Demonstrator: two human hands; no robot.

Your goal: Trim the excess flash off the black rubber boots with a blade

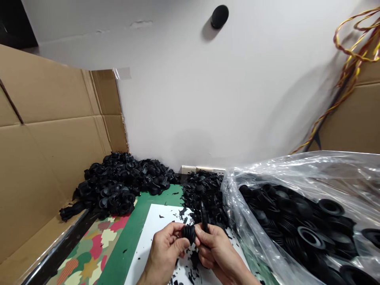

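Note:
My left hand (167, 247) is closed round the side of a small black ribbed rubber bellows (189, 233), thumb towards me. From the other side, the fingertips of my right hand (215, 247) meet the same piece. A slim, dark, pen-like tool (204, 215) is also in my right hand, pointing up and away; its exact kind does not show. Under both hands lies a white sheet (145, 241) strewn with black rubber scraps. My fingers partly cover the bellows.
A heap of black rubber pieces (118, 186) lies at the left, beside a cardboard panel (53, 99). Thin black trimmings (204, 190) are piled ahead of my hands. On the right, a clear plastic bag (237, 198) holds several black rubber bellows (311, 237). Behind stands a white wall (192, 91).

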